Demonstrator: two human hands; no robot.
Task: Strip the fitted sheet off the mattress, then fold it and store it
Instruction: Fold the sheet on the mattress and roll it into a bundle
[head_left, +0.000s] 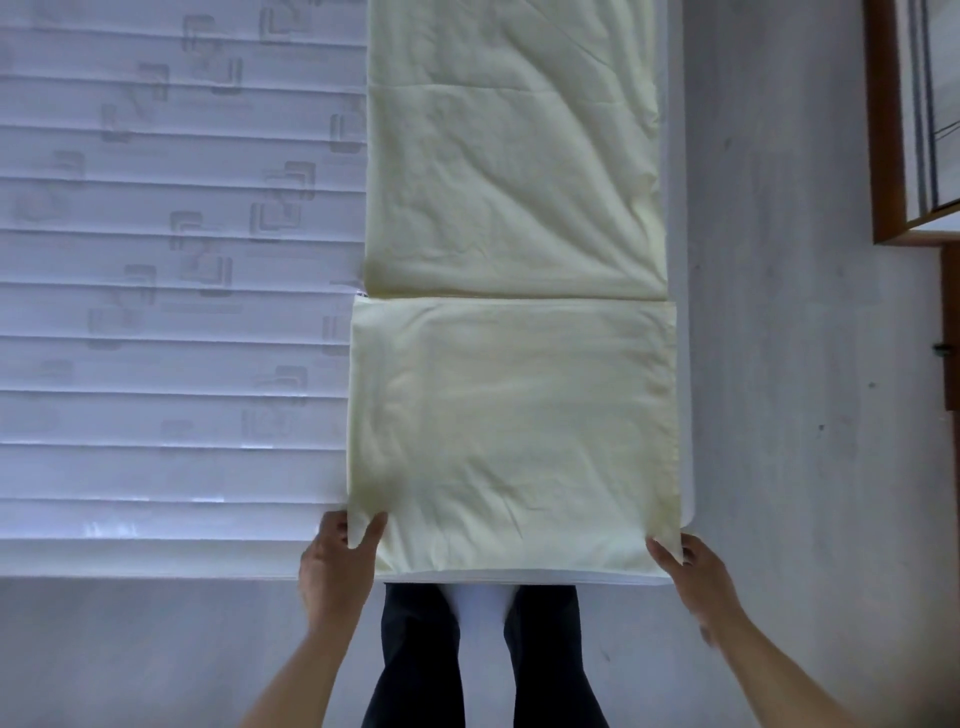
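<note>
wooden cabinet (883, 156) beside bare mattress (171, 312)

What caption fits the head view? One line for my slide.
Both hands, left and right, pinch near corners of the folded yellow sheet on the bare mattress.

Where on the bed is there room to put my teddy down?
The bare mattress left of the yellow sheet is the big free patch, reaching from the sheet's left edge out to the picture's left side. Right of the sheet only a thin strip of mattress shows. The near end is crowded: the left hand and right hand pinch the sheet's corners.
</note>
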